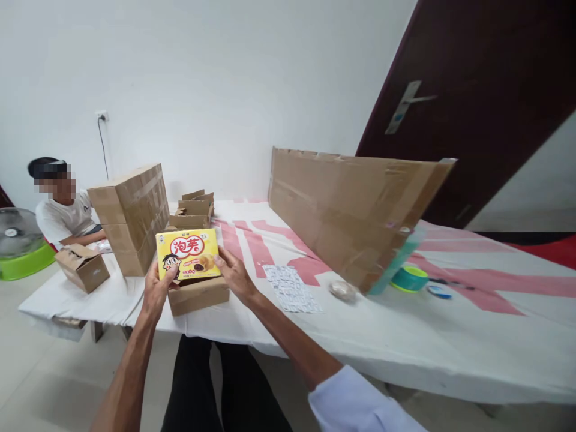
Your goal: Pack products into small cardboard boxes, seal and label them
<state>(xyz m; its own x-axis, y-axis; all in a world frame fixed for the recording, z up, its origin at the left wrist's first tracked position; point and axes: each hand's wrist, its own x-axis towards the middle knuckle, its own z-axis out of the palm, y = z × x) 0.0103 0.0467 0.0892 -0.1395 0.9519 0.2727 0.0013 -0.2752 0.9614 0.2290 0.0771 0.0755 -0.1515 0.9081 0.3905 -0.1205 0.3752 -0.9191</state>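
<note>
Between my two hands is a yellow snack box (188, 251), its printed front with a cartoon figure turned toward me. My left hand (157, 287) grips its left end, thumb on the front. On the right end my right hand (234, 275) closes with the thumb on the front and the fingers mostly behind. Just below the snack box, a small brown cardboard box (200, 298) rests near the table's front edge; its top is partly hidden by the snack box and my hands.
Open cartons (194, 210) stand behind. Stacked boxes (135, 210), a small carton (83, 269) and a seated person (67, 210) are left. Rightward are a label sheet (290, 289), a clear tape roll (342, 291), a large cardboard panel (346, 210) and green tape (409, 278).
</note>
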